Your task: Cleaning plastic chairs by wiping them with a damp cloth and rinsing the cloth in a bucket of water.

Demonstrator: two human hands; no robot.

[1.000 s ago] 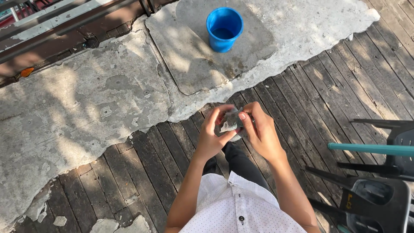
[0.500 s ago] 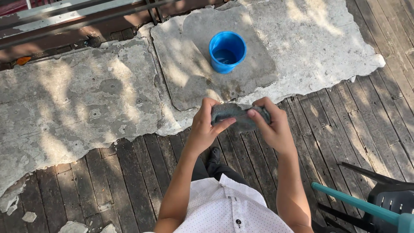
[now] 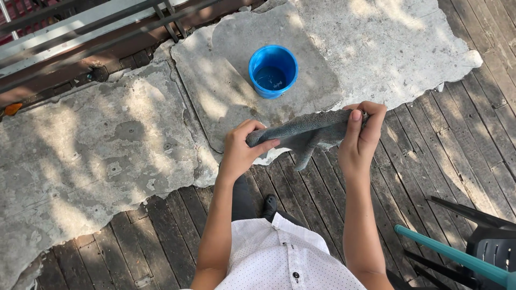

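A grey cloth (image 3: 309, 131) is stretched between both hands above the floor. My left hand (image 3: 242, 149) pinches its left end. Its right end is gripped by my right hand (image 3: 363, 134), held slightly higher. One corner of the cloth hangs down in the middle. A blue bucket (image 3: 272, 71) with a little water in it stands on a concrete slab (image 3: 215, 80) just beyond the hands.
Dark wooden deck boards (image 3: 446, 150) run under me and to the right. Rough patched concrete (image 3: 91, 150) covers the left and far side. A metal railing (image 3: 80, 32) lies along the top left. A black chair (image 3: 492, 241) and a teal handle (image 3: 451, 255) are at lower right.
The cloth was bunched small between both hands a second ago. My hands have pulled apart and spread it wide. The view has shifted closer to the bucket.
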